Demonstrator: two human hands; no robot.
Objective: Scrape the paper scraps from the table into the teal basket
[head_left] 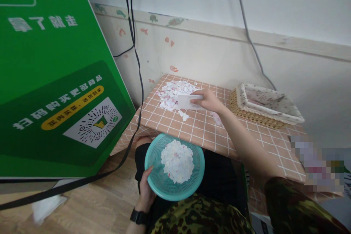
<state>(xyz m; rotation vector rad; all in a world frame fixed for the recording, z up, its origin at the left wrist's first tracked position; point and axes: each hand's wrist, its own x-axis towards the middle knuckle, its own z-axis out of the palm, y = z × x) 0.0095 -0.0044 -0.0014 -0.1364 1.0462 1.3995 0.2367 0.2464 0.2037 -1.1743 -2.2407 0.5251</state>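
My left hand [147,186] grips the left rim of a round teal plastic colander [199,166], thumb over the edge. The colander rests over my lap, below the table's front edge, with a heap of torn white and pinkish paper scraps [177,161] in it. My right hand [210,100] is closed on a flat white card [186,102], held on its long edge at the tabletop. Just left of the card and behind it spreads a pile of paper scraps [175,89]. A few scraps lie in front of the card, and others show beside my right forearm.
A checked brown cloth covers the table [192,128] against the wall. A wicker basket [256,117] with a patterned lining stands at the right. A green sign [55,73] fills the left side, and a black cable [139,80] hangs before it.
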